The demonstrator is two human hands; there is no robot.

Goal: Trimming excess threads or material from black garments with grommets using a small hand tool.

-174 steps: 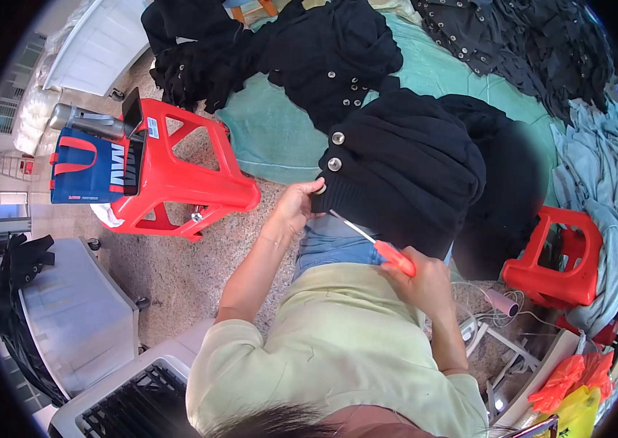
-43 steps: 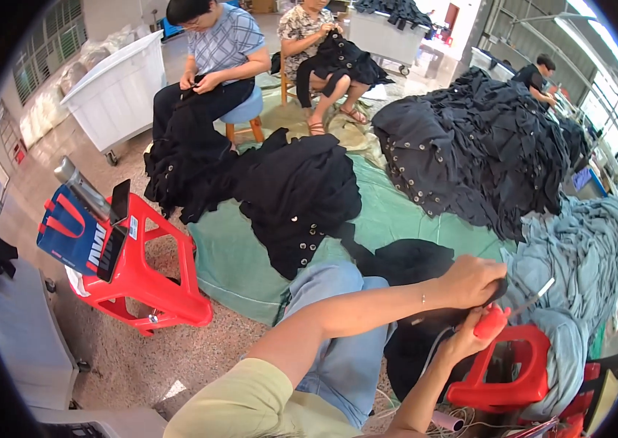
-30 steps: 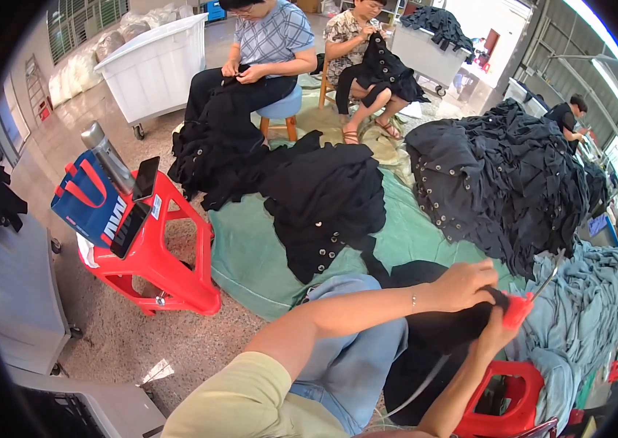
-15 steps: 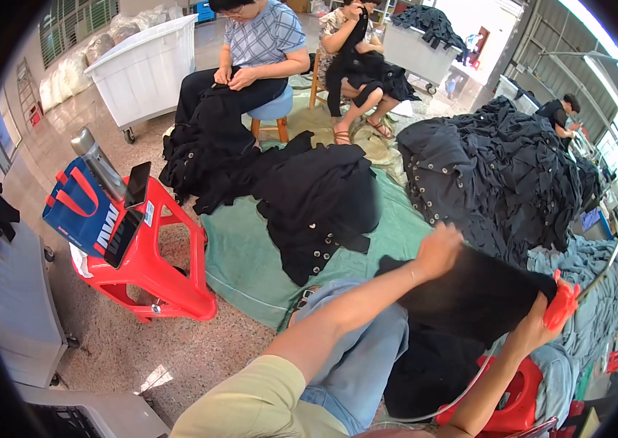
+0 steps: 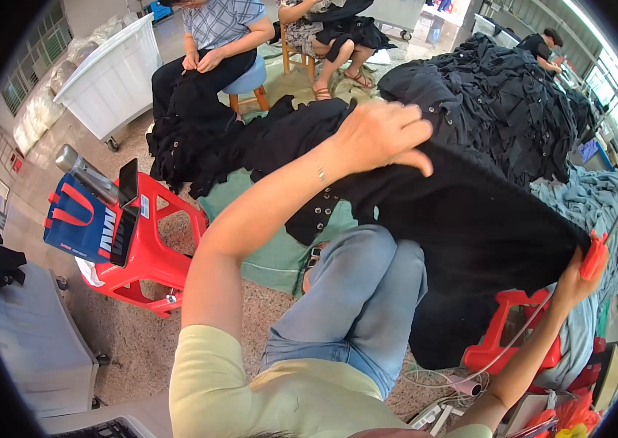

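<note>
A piece of black knit garment [image 5: 484, 219] is stretched between my hands, above and to the right of my knees. Its upper left corner is at my left hand [image 5: 382, 139], whose fingers are curled over the edge with the thumb sticking out. At the far right end, my right hand [image 5: 579, 277] is closed round the cloth and a red-handled tool [image 5: 595, 257] with a thin pale cord. The tool's working end cannot be made out. Lower folds of the black cloth [image 5: 440, 328] hang beside my right leg.
A large heap of dark garments [image 5: 484, 102] lies ahead right, with grey-blue cloth [image 5: 593, 204] beside it. A red stool [image 5: 148, 252] at left bears a bag, flask and phones. Another red stool [image 5: 488, 350] stands right. Co-workers sit ahead, near a white bin [image 5: 115, 80].
My left hand has moved up and left, drawing the cloth out wider. My right hand has shifted right and slightly up with the red tool. The view has tilted lower.
</note>
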